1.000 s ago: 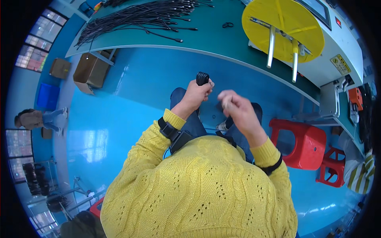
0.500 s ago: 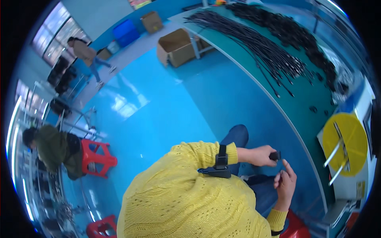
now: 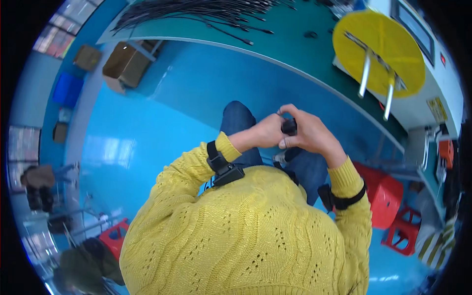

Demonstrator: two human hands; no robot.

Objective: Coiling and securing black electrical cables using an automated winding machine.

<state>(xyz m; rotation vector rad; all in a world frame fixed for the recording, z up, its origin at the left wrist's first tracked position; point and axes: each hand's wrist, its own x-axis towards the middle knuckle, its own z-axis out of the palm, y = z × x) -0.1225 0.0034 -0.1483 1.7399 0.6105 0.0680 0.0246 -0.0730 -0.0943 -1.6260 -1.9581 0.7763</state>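
Observation:
My left hand (image 3: 267, 132) is closed on a small black bundle (image 3: 289, 127), whose dark end sticks out past the fingers; its exact kind is too small to make out. My right hand (image 3: 313, 132) is curled round the same bundle from the other side, with the thumb and forefinger reaching to the left hand. Both hands meet above my knees, in front of the yellow sweater. Black cables (image 3: 196, 12) with metal plugs lie on the green tabletop (image 3: 290, 44) beyond them.
A machine with a yellow disc (image 3: 378, 51) and two projecting pale rods stands on the table at the right. An open cardboard box (image 3: 129, 64) sits on the blue floor at the far left. Red stools (image 3: 381, 196) are beside me, and a seated person (image 3: 83, 263) is at lower left.
My view has turned toward the right. My right hand, earlier apart with its forefinger raised, has come up to the black bundle in my left hand and curled round it.

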